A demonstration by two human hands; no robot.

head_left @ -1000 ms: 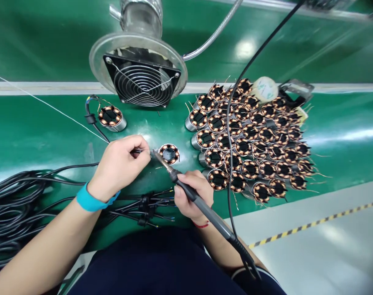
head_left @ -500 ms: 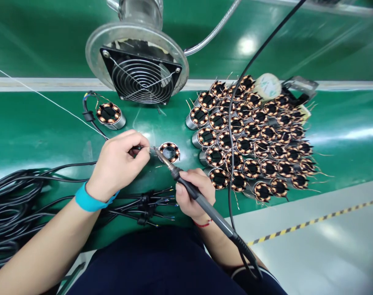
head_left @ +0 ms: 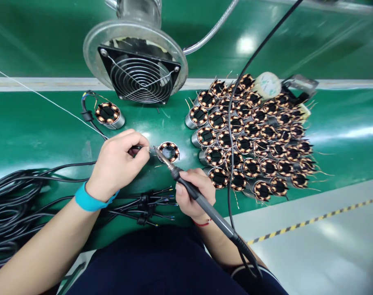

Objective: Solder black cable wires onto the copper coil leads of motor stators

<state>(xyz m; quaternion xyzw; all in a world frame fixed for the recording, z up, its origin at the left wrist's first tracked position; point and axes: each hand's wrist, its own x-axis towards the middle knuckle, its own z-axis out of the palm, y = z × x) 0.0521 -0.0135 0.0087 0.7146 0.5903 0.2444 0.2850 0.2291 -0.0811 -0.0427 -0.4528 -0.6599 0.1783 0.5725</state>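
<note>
From where I'm standing, the eye goes to a copper-wound stator with a black core in a silver metal can (head_left: 168, 152), lying with its wound face up on a glossy green conveyor belt (head_left: 51, 143). Just left of it, the person's left hand (head_left: 115, 166), with a bright blue wristband (head_left: 89, 200), is closed in a firm pinch on a thin black wire (head_left: 140, 147), its end reaching toward the stator. Just below it, the right hand (head_left: 194, 194), with a red string at the wrist, grips a black-handled soldering iron (head_left: 209, 211) like a pen, the metal tip almost at the stator's rim. Further left, a second wound stator (head_left: 107, 114) already has a black cable attached. To the right, a packed crowd of similar stators (head_left: 226, 139) shows loose copper leads, and I can see no cable fitted to any of them. Below and left, coiled black cables (head_left: 14, 192) and sleeved wire ends (head_left: 146, 205) lie ready on the belt
</note>
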